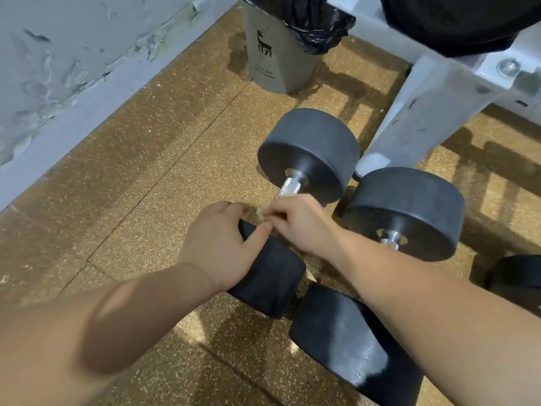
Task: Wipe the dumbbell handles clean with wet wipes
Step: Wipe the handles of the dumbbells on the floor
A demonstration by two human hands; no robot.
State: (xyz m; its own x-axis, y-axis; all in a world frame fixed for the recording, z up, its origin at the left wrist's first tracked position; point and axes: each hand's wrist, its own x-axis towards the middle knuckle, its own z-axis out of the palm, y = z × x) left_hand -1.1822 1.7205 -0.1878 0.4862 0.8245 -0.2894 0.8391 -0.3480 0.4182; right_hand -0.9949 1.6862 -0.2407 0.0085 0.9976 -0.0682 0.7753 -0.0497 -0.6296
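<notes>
Two black dumbbells lie side by side on the floor. The left dumbbell shows its knurled silver handle just beyond my fingers. My right hand is closed around that handle with a small crumpled wet wipe pinched at its fingertips. My left hand rests over the near weight head of the same dumbbell, thumb pressed on it and fingertips touching the wipe. The right dumbbell lies beside it, its handle mostly hidden behind my right forearm.
A grey bin with a black liner stands at the back by the grey wall. A white metal rack leg rises right behind the dumbbells. Part of a third black weight shows at the right edge. The floor is speckled brown rubber matting.
</notes>
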